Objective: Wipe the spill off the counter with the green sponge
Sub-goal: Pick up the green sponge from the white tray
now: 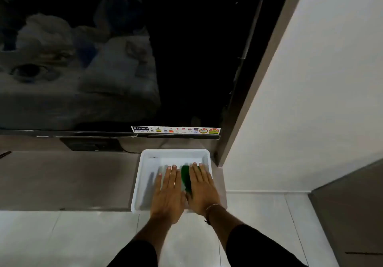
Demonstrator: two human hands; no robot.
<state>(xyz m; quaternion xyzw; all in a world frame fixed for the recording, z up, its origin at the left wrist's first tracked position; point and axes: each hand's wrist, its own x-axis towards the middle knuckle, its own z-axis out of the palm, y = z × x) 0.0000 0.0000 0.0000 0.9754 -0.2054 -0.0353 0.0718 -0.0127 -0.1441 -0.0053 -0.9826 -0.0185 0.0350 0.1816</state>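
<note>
A low brown counter [68, 179] runs along the wall above the pale tiled floor [62, 237]. A white tray [143, 175] sits directly on its right end, with the near edge slightly overhanging the counter's front.

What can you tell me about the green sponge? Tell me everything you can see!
The green sponge is dark green and looks soft. Only a narrow strip shows, because the right hand lies flat over most of it. It sits inside the white tray on the counter, towards the tray's right side. The left hand lies beside it, though I cannot tell if it touches. Its full shape is hidden.
</note>
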